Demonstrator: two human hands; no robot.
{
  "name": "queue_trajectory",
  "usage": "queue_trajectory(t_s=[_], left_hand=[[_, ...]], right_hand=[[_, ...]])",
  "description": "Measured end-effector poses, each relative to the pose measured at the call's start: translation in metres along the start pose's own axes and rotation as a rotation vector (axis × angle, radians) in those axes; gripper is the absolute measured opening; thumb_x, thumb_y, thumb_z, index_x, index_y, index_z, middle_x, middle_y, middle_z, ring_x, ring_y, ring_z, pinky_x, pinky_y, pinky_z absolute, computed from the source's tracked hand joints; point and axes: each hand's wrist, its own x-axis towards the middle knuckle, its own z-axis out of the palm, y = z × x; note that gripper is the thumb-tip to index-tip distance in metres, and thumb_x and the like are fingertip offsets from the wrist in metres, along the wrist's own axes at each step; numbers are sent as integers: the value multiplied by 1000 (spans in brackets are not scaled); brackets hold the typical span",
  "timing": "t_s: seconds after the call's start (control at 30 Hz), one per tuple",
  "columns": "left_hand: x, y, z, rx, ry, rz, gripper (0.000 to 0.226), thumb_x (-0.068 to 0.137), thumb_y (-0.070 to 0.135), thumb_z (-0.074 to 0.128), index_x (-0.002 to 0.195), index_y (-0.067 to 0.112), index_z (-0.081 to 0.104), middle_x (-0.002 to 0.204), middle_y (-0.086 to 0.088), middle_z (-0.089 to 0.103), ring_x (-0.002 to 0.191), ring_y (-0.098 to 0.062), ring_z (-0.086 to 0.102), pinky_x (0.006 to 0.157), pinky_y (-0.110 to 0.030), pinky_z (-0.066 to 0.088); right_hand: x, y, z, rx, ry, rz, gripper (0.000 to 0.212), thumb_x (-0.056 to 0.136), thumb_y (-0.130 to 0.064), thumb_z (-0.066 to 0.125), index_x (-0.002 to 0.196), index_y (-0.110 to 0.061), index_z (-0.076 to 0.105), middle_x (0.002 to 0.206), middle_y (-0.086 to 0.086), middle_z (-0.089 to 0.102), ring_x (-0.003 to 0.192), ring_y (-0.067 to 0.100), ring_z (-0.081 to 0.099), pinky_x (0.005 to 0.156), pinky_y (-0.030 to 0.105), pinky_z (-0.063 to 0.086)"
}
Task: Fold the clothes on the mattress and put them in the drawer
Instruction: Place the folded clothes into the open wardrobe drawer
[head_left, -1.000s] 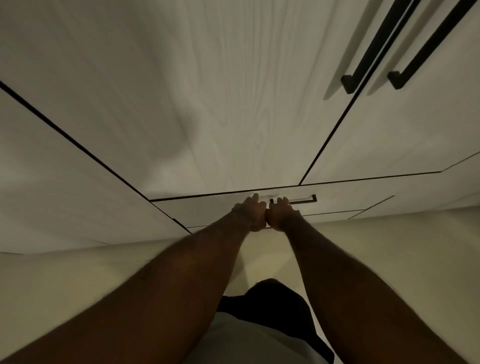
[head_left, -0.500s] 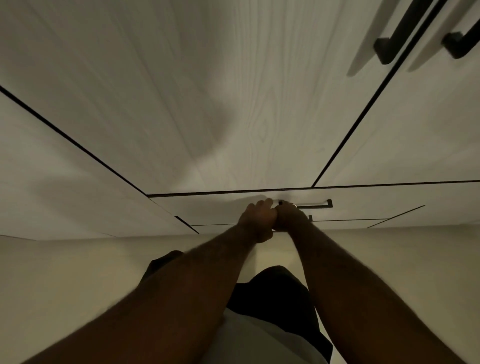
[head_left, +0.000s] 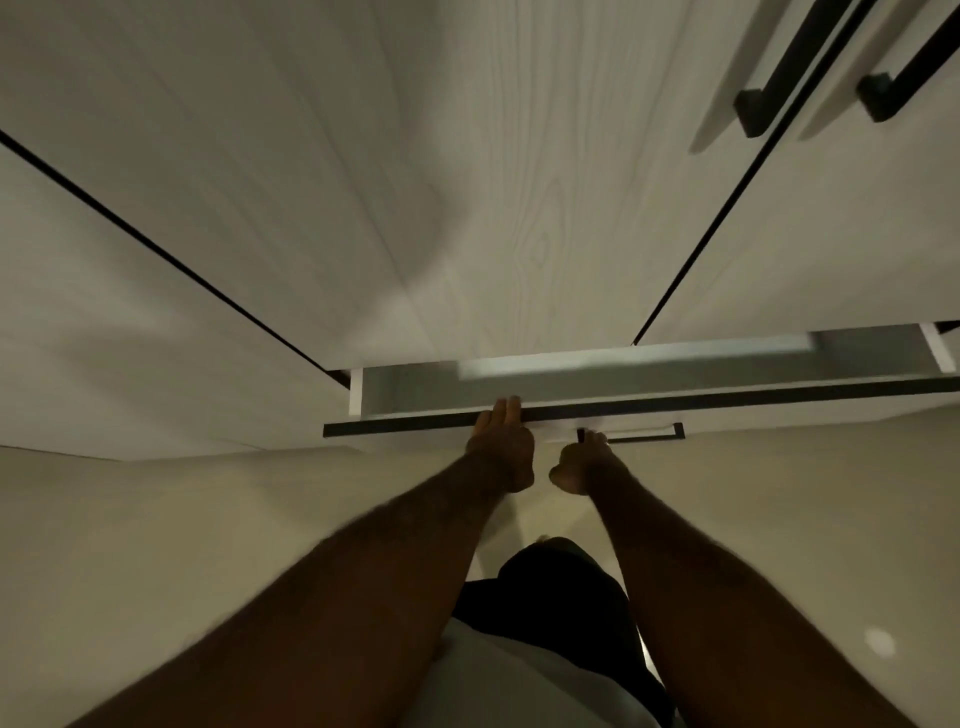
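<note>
1. Half a second ago the drawer sat closed; it now stands pulled partly out at the foot of the wardrobe, its grey inside showing.
2. The left hand hooks its fingers over the drawer front's top edge.
3. Just beside it, the right hand grips the left end of the drawer's bar handle.

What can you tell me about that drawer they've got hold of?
The drawer stands partly open, low in a pale wood-grain wardrobe. Its front has a dark top edge and a slim dark bar handle; the side walls are white, the inside grey. The left hand hooks its fingers over the top edge; the right hand grips the handle's left end.
</note>
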Motion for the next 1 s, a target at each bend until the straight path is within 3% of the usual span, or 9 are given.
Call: queue_trajectory(t_s=[0.13, 0.2, 0.27, 0.4, 0.5, 0.57, 0.7, 0.87, 1.0], left_hand=[[-22, 4, 4, -86, -148, 17, 59, 96, 39, 61, 144, 8, 49, 168, -18, 1, 155, -35, 3, 125, -48, 9], [-36, 10, 10, -113, -206, 30, 62, 99, 42, 57, 149, 7, 44, 168, -17, -2, 155, -35, 0, 125, -48, 10], [-50, 10, 16, -145, -246, 58, 61, 100, 34, 56, 153, 9, 38, 168, -17, -2, 155, -35, 1, 125, -47, 14], [-81, 2, 25, -147, -229, 50, 49, 97, 23, 53, 145, 17, 49, 150, -18, 37, 135, -36, 43, 109, -43, 43], [-101, -11, 40, -118, -210, 91, 43, 97, 22, 51, 136, 4, 56, 136, -18, 56, 120, -34, 58, 98, -38, 51], [-115, -20, 47, -140, -221, 152, 41, 100, 19, 48, 135, -2, 55, 135, -20, 60, 120, -35, 60, 93, -35, 49], [-143, -36, 63, -195, -196, 216, 41, 105, 23, 47, 137, 0, 55, 134, -19, 62, 119, -33, 62, 87, -31, 48], [-173, -41, 83, -239, -234, 247, 42, 104, 21, 47, 143, 5, 50, 141, -17, 58, 124, -34, 59, 97, -37, 49], [-196, -33, 95, -290, -292, 247, 38, 102, 11, 47, 138, 3, 55, 133, -17, 62, 117, -32, 61, 90, -37, 50]], right_hand=[[-46, -9, 40, 377, 98, 22, 66, 99, -35, 60, 158, -18, 35, 170, 17, 6, 157, 37, -1, 125, 48, 16], [-74, -21, 54, 630, 152, 32, 63, 101, -22, 60, 157, -11, 35, 167, 15, 24, 155, 33, 18, 126, 44, 21], [-95, -29, 67, 1093, 126, 96, 58, 100, -8, 55, 155, -8, 37, 158, 15, 40, 146, 33, 37, 118, 43, 34], [-132, -44, 92, 1907, 53, 120, 60, 89, -9, 56, 147, -9, 43, 128, 16, 60, 120, 28, 55, 100, 51, 47], [-152, -62, 118, 2258, 132, 108, 40, 93, -16, 43, 131, -18, 55, 137, 15, 60, 131, 31, 52, 94, 51, 51], [-163, -78, 144, 2407, 188, 113, 30, 92, -22, 45, 118, -15, 59, 139, 15, 60, 131, 34, 54, 94, 51, 52], [-190, -119, 190, 2560, 286, 104, 53, 92, -31, 46, 143, -15, 51, 141, 14, 59, 126, 36, 59, 95, 51, 52], [-221, -155, 238, 2697, 413, 73, 55, 98, -38, 41, 149, -18, 48, 145, 13, 56, 128, 34, 58, 109, 56, 43], [-244, -159, 265, 2734, 489, 44, 59, 100, -46, 41, 152, -19, 45, 146, 11, 56, 130, 31, 57, 113, 58, 39]])
